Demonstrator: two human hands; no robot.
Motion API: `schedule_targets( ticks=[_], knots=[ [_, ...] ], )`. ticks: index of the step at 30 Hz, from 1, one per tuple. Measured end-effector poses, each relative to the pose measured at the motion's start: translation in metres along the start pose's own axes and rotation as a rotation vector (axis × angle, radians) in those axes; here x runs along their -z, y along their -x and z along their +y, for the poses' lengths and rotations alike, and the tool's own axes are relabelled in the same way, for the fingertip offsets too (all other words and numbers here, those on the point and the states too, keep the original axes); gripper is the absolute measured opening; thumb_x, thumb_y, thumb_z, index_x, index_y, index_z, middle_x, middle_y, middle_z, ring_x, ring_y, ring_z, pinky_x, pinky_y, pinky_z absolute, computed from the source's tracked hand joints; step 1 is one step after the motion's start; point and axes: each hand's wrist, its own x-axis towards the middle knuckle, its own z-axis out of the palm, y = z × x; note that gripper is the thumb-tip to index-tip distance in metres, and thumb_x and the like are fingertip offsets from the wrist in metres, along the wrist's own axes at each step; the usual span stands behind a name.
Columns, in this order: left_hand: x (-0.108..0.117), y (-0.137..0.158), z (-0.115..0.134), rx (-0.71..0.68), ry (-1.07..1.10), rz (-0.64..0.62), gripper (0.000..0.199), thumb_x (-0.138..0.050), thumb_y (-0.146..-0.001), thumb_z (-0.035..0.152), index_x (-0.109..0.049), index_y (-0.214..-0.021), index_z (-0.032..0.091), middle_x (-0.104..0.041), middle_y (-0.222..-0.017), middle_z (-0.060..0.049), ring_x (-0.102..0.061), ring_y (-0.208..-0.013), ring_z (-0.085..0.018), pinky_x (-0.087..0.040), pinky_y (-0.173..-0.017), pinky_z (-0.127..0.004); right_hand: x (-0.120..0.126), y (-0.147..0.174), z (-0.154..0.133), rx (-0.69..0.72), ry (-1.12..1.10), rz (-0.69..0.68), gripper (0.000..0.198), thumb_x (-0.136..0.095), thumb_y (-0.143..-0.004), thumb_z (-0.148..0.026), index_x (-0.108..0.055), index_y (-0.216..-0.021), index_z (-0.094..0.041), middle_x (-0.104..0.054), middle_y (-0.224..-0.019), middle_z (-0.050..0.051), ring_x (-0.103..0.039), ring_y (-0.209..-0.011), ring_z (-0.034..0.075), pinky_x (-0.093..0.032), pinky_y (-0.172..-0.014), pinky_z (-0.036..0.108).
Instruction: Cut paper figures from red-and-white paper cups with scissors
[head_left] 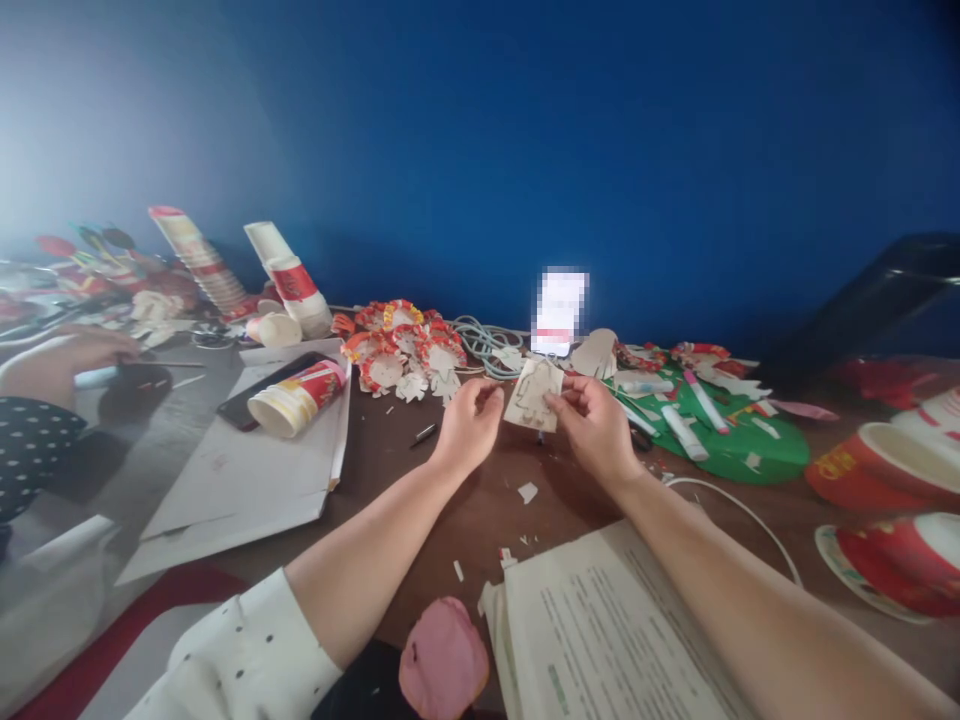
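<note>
A small off-white piece of card (535,393) with a dark drawn outline on it is held up in front of me above the brown table. My right hand (600,425) pinches its right edge between thumb and fingers. Just left of the card, my left hand (471,425) is closed, thumb against curled fingers; whether it grips anything is hidden. A lit phone (561,312), its screen blurred out, stands against the blue wall behind the card. Below my hands a paper scrap (528,493) lies on the table. A dark pen or marker (424,435) lies beside my left wrist.
Left are a cardboard sheet (225,470), a dark phone (247,400), paper cups (300,395) and another person's hand (67,360). Red and white paper cutouts (405,345) lie behind. Right are markers (684,432) on green card (765,445), and red cups (847,465). Printed paper (600,620) is near me.
</note>
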Motion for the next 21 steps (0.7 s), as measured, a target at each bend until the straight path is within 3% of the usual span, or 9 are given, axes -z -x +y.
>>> schedule_targets(
  ticks=[4, 8, 14, 18, 21],
  knots=[
    [-0.004, -0.003, -0.006, 0.15, 0.202, -0.171, 0.03, -0.055, -0.085, 0.045, -0.065, -0.089, 0.017, -0.053, -0.057, 0.003, -0.05, -0.051, -0.011, -0.038, -0.054, -0.023, -0.002, 0.002, 0.002, -0.007, -0.041, -0.035, 0.043, -0.071, -0.074, -0.053, -0.059, -0.097, -0.019, -0.069, -0.082, 0.006, -0.065, -0.075, 0.022, -0.052, -0.07, 0.036],
    [-0.005, -0.005, -0.01, 0.19, 0.252, -0.205, 0.027, -0.061, -0.081, 0.043, -0.065, -0.083, 0.017, -0.051, -0.054, 0.005, -0.047, -0.045, -0.009, -0.037, -0.05, -0.022, -0.005, 0.005, 0.002, 0.015, -0.008, -0.063, 0.034, -0.068, -0.077, -0.047, -0.059, -0.096, -0.02, -0.07, -0.086, 0.007, -0.066, -0.077, 0.022, -0.053, -0.074, 0.038],
    [-0.005, -0.013, -0.022, 0.249, 0.241, -0.133, 0.02, -0.062, -0.077, 0.036, -0.065, -0.078, 0.017, -0.052, -0.054, 0.005, -0.048, -0.044, -0.008, -0.037, -0.05, -0.022, -0.004, 0.004, 0.003, 0.018, 0.128, -0.082, 0.03, -0.058, -0.08, -0.035, -0.06, -0.105, -0.018, -0.07, -0.083, 0.006, -0.065, -0.071, 0.02, -0.051, -0.074, 0.036],
    [-0.004, -0.018, -0.026, 0.252, 0.24, -0.072, 0.019, -0.062, -0.077, 0.035, -0.066, -0.079, 0.016, -0.049, -0.051, 0.006, -0.046, -0.045, -0.008, -0.035, -0.05, -0.022, 0.002, 0.0, 0.006, -0.033, 0.261, -0.02, 0.033, -0.056, -0.078, -0.03, -0.061, -0.108, -0.016, -0.07, -0.078, 0.005, -0.065, -0.07, 0.021, -0.049, -0.076, 0.037],
    [-0.003, -0.02, -0.027, 0.265, 0.282, -0.038, 0.018, -0.063, -0.077, 0.034, -0.066, -0.078, 0.016, -0.048, -0.05, 0.006, -0.044, -0.045, -0.008, -0.032, -0.049, -0.022, 0.003, 0.0, 0.008, -0.068, 0.37, -0.095, 0.029, -0.055, -0.077, -0.028, -0.064, -0.103, -0.017, -0.072, -0.081, 0.005, -0.067, -0.075, 0.022, -0.049, -0.076, 0.036]
  ],
)
